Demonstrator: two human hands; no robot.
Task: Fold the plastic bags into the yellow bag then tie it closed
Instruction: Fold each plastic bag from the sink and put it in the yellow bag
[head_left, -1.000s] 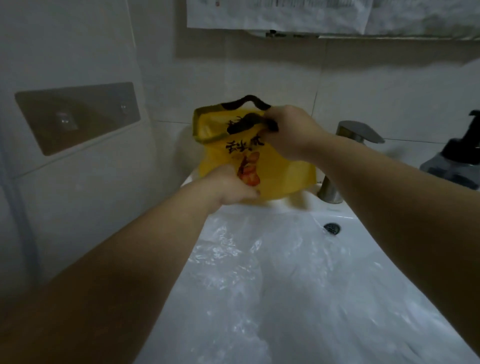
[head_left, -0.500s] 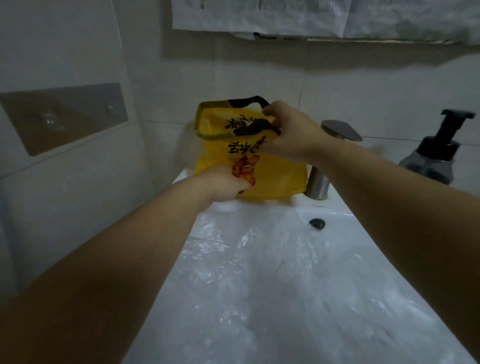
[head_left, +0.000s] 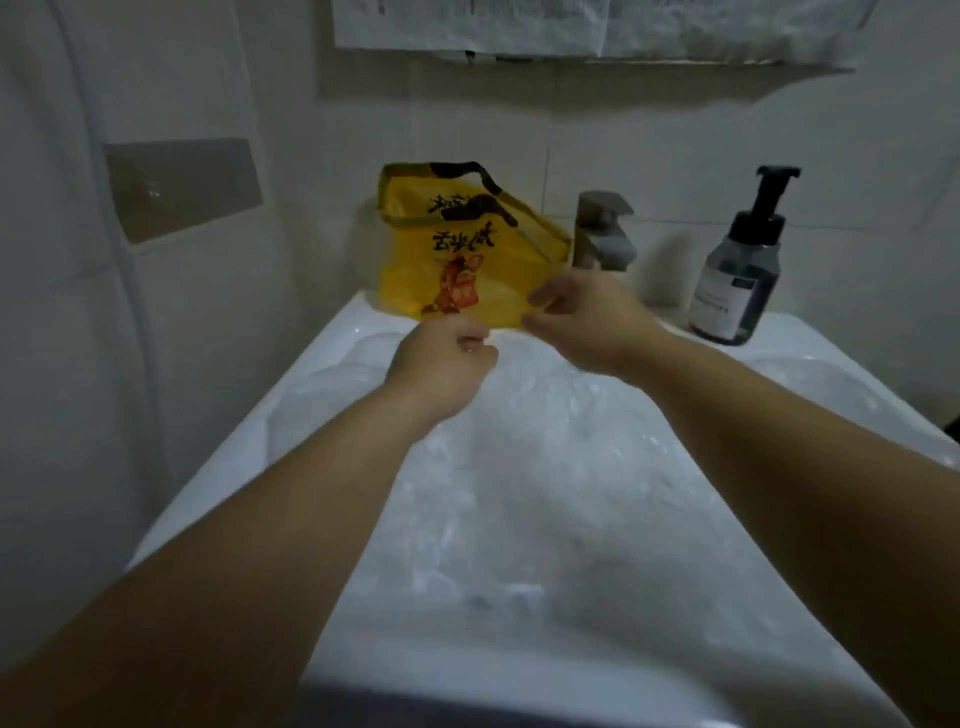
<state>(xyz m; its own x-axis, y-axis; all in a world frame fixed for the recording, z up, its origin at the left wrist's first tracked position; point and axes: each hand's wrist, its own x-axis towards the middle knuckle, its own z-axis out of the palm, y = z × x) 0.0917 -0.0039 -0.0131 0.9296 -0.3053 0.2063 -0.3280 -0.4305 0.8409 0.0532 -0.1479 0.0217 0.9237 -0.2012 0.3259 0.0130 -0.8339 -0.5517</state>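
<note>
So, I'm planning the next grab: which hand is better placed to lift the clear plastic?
Left, probably: left hand sits curled at the far edge of the plastic; right hand is by the yellow bag.

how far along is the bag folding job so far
Early. Done: the yellow bag stands open at the back of the sink. In hand: the left hand and right hand are at its lower edge, above the clear plastic spread in the basin. To do: folding that in, tying the handles.

Glossy yellow plastic bag (head_left: 457, 249), crinkled clear plastic (head_left: 545, 467), metal faucet (head_left: 605, 231)
</note>
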